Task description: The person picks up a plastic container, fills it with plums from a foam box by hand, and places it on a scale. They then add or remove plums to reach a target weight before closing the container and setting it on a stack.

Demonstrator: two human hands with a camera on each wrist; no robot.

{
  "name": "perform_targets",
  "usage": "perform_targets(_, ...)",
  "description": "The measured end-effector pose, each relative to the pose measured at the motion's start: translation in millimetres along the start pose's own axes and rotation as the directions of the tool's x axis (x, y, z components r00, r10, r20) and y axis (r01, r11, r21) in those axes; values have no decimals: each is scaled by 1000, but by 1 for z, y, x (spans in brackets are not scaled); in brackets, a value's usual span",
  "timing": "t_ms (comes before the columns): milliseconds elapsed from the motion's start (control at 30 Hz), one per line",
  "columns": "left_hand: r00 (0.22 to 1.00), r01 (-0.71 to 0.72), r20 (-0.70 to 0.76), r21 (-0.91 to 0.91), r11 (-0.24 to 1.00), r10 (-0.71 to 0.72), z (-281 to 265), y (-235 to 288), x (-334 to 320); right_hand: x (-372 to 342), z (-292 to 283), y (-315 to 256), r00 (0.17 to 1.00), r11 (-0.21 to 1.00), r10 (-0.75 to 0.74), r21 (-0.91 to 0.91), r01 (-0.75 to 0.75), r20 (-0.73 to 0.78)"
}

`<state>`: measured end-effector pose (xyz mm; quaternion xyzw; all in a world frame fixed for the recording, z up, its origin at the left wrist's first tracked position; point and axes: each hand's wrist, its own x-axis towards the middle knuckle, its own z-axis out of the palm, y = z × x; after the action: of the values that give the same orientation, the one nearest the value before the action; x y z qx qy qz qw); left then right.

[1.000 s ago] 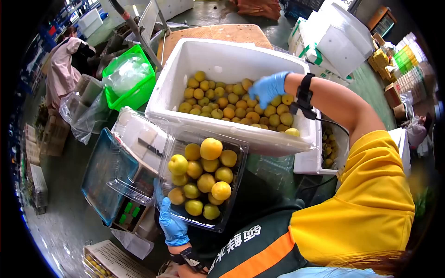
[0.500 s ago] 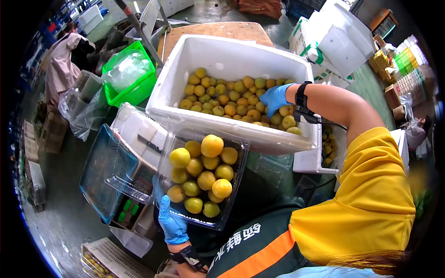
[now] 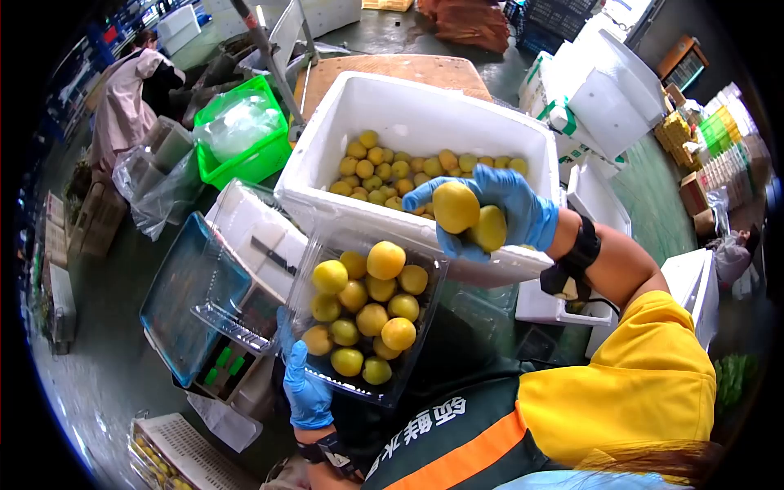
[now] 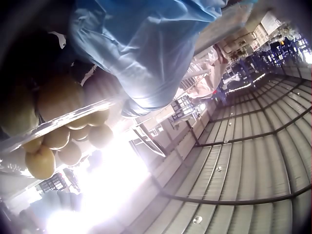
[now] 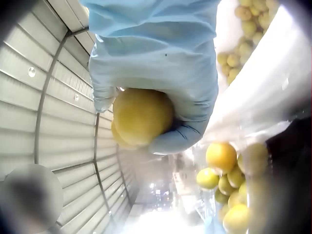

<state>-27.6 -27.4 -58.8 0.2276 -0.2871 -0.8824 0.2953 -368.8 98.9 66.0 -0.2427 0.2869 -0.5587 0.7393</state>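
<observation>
My right hand [image 3: 523, 208], in a blue glove, is raised over the near side of a white foam box [image 3: 425, 102]. Its curled fingers and thumb hold two round yellow-green fruits [image 3: 456, 207], plum-like in look; the right wrist view shows one fruit [image 5: 142, 116] mostly covering the other. Many similar fruits [image 3: 376, 167] lie inside the foam box. My left hand [image 3: 309, 396], also gloved in blue, grips the left edge of a clear plastic clamshell [image 3: 429, 327], thumb at the rim and other fingers partly hidden. Piled in the clamshell are several yellow fruits [image 3: 372, 320]; its lid [image 3: 237, 302] hangs open leftward.
A blue-rimmed tray [image 3: 192, 306] and a white surface with a dark knife-like tool [image 3: 273, 255] are at the left. Behind them stands a green basket [image 3: 245, 155] with plastic bags. More foam boxes [image 3: 608, 98] stand at the right. A person [image 3: 131, 106] is at the far left.
My right hand has come up out of the foam box, toward me, and turned so two fruits show in its grip. The left hand and the clamshell stay nearly in place.
</observation>
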Motion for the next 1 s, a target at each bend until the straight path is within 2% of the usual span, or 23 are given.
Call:
perform_targets(33, 1000, -19, 7, 26, 999, 19, 0, 0, 0, 3, 5, 7, 1000, 990, 0, -140, -2, -9)
perform_targets(133, 1000, 16, 0, -2, 1000, -16, 4, 3, 0, 18, 37, 27, 981, 988, -22, -153, -8, -193)
perform_targets(167, 996, 43, -74, 38, 998, -40, -20, -6, 3, 23, 49, 32, 963, 995, 12, -96, -40, -269)
perform_targets(233, 995, -62, -71, 139, 988, 72, 0, -2, 3, 41, 60, 40, 978, 927, -6, -367, -72, -206)
perform_targets(267, 998, -29, -53, 82, 996, 33, -3, -2, 3, 52, 63, 42, 989, 742, -59, -668, -49, -139)
perform_targets(300, 1000, 8, -26, 22, 1000, -7, -8, -4, 4, 61, 66, 47, 991, 378, -135, -924, 62, 11)
perform_targets(333, 998, 29, -62, 9, 1000, -28, -15, -7, 4, 71, 70, 57, 976, 106, -167, -982, 155, 136)
perform_targets(367, 997, 16, -69, 2, 1000, -16, -22, -7, 3, 81, 73, 70, 952, -179, -167, -958, 225, 255)
perform_targets(433, 999, 4, -54, -31, 1000, -5, -32, -13, 6, 92, 72, 94, 948, -287, -49, -913, 289, 315)
perform_targets(467, 1000, -12, -19, 71, 997, 13, -4, -1, -1, 95, 67, 107, 921, -335, -66, -878, 341, 383)
perform_targets(500, 997, -49, -55, 182, 982, 60, -11, -5, 2, 93, 63, 113, 891, -390, -75, -836, 387, 447)
perform_targets(533, 997, -64, -27, 112, 992, 68, -16, -8, 3, 86, 69, 102, 909, -374, -62, -854, 361, 412)
perform_targets(567, 997, -79, -12, 44, 996, 79, -18, -12, 3, 86, 68, 82, 911, -442, -120, -843, 307, 395)
perform_targets(633, 996, -84, -28, 126, 988, 89, -3, -5, -1, 82, 45, 18, 983, -374, -181, -927, -35, 36)
perform_targets(667, 997, -61, -29, 155, 986, 67, -16, -6, -1, 79, 2, -7, 916, -253, -397, -966, -54, 52)
perform_targets(700, 999, -37, -20, 102, 994, 40, -5, -2, -3, 72, -45, -26, 802, -129, -595, -991, -40, 45)
perform_targets(733, 998, -55, -24, 137, 989, 59, -3, -1, -2, 55, -66, -46, 894, -202, -403, -934, -295, -195)
perform_targets(767, 996, -78, -29, 169, 982, 84, -2, 0, -1, 35, -82, -59, 867, -325, -213, -804, -498, -451)
perform_targets(800, 996, -80, -16, 172, 982, 85, -2, 0, 1, 16, -101, -55, 805, -281, -57, -764, -581, -591)
perform_targets(833, 996, -81, -6, 175, 981, 83, -2, 1, 1, 0, -125, -46, 706, -250, 108, -706, -662, -700)
perform_targets(900, 997, -72, -9, 177, 982, 75, -5, -1, 1, -25, -171, -22, 612, -369, 313, -686, -627, -727)
perform_targets(933, 998, -61, -18, 178, 982, 65, -6, -1, 1, -27, -169, -16, 539, -496, 367, -650, -576, -758)
perform_targets(1000, 998, -52, -32, 178, 983, 59, -16, -5, 2, -30, -170, -15, 545, -583, 394, -659, -474, -740)
